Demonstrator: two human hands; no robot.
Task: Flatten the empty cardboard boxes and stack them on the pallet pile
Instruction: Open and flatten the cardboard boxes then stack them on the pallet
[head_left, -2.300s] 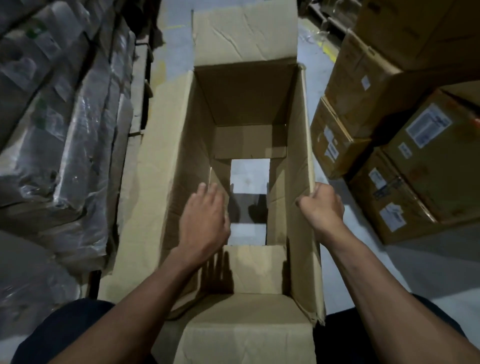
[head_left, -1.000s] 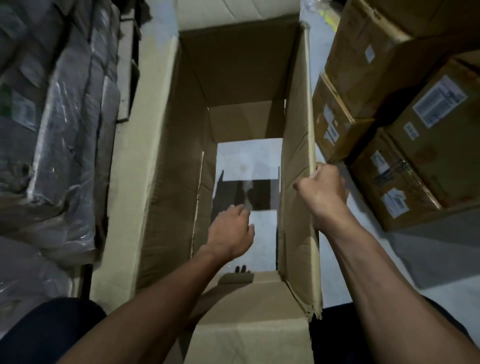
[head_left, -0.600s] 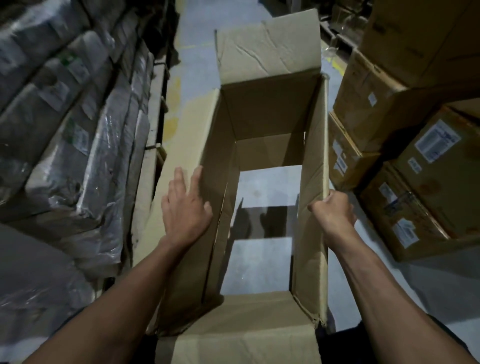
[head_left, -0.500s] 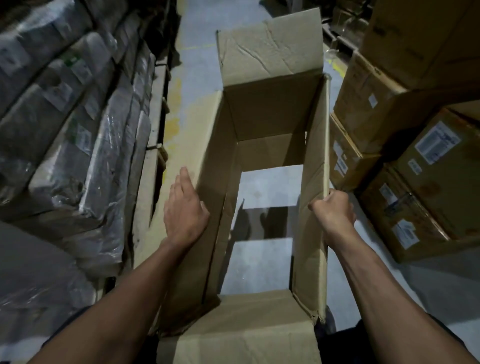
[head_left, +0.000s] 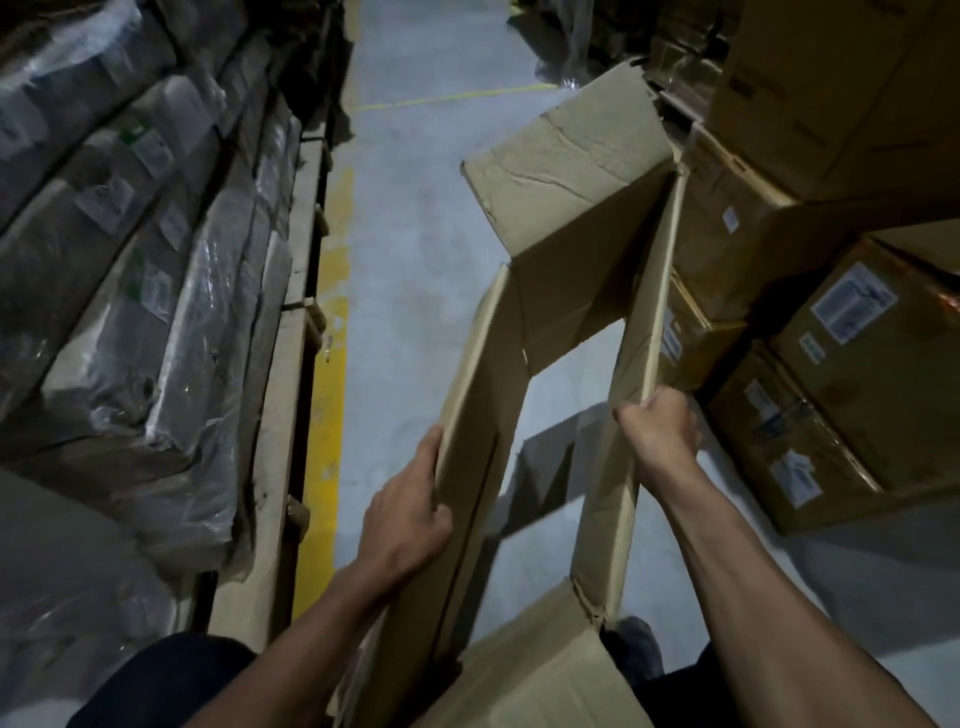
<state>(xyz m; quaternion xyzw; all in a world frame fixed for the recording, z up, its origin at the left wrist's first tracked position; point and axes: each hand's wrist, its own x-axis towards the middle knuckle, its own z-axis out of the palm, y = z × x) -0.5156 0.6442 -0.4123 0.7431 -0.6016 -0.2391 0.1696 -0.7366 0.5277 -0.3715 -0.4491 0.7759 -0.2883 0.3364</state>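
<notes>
A pale grey concrete floor (head_left: 415, 270) is running up the middle of the scene as an aisle, and everything else is lying to one side or the other of the open-ended brown cardboard box (head_left: 566, 291) standing on it. Left of the box, across the bare aisle, a long row of plastic-wrapped grey bundles with small paper labels (head_left: 130, 270) is sitting on low wooden pallets (head_left: 291, 364), and a worn yellow painted stripe (head_left: 330, 395) is running along the floor at the foot of those pallets. Right of the box, a stack of sealed brown cartons with white shipping labels (head_left: 852, 332) is crowding close against its right wall. The box itself is standing open at top and bottom, so the floor is showing through its middle; its far flap is tilting up and away, creased, and its near flap is lying low by the person's legs. The left hand (head_left: 402, 514) is gripping the top edge of the box's left wall, with the thumb on the inner face and the fingers curling over the outside. The right hand (head_left: 657, 431) is clenching tightly around the top edge of the box's right wall, knuckles facing up.
</notes>
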